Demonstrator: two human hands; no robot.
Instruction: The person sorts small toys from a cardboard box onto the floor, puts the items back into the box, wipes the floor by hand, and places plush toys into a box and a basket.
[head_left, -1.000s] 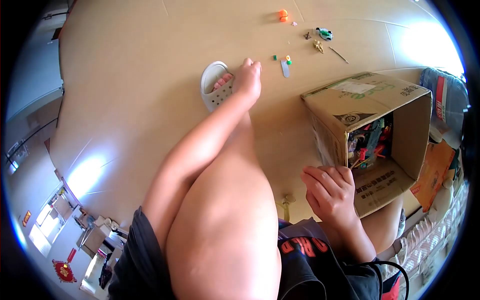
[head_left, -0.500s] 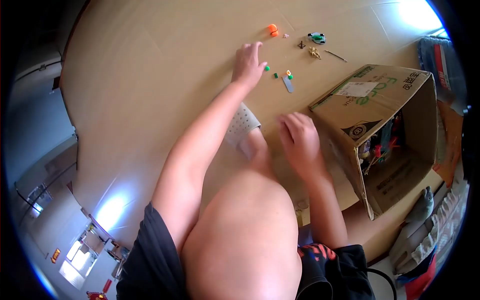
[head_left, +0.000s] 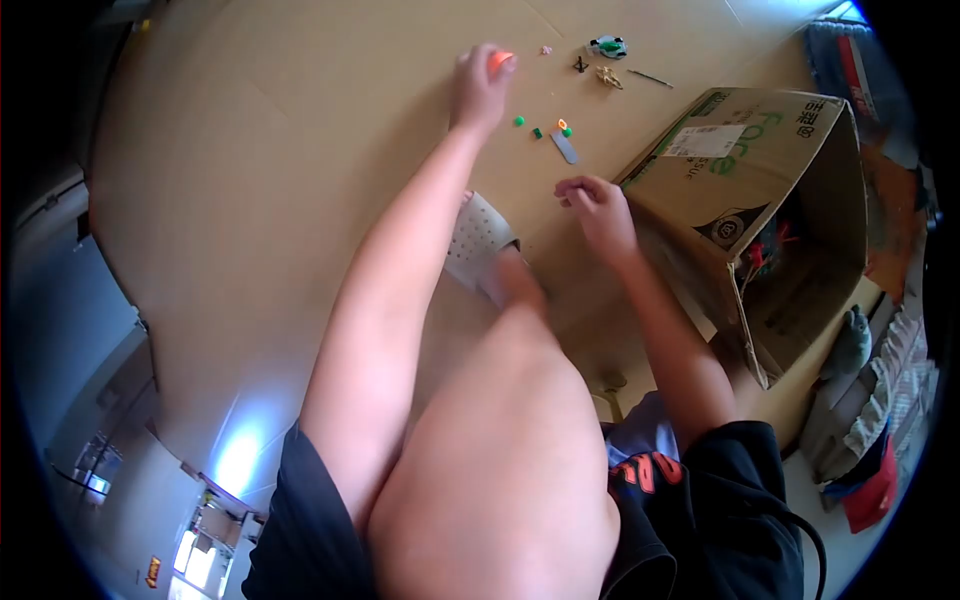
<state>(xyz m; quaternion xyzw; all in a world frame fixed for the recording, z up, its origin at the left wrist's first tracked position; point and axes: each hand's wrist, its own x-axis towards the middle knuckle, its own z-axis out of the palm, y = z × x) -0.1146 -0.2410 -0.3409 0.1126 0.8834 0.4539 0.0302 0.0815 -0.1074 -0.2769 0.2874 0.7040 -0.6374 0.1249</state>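
Note:
At the top of the head view, my left hand has its fingers closed around a small orange toy, which is mostly covered by the fingertips. My right hand hangs beside the cardboard box, fingers loosely bent, with nothing visible in them. Between the hands lie a green ball, a small green block and a flat grey strip. An orange ring-shaped piece and another green piece sit by the strip's upper end.
Farther off on the floor are a green-and-white toy car, a tan figure, a black piece, a pink bit and a thin stick. The box lies open to the right with toys inside. My sandalled foot is below.
My left hand has reached up and closed on the orange toy, which earlier lay on the floor apart from it. My right hand has shifted slightly upward. The view has tilted a little.

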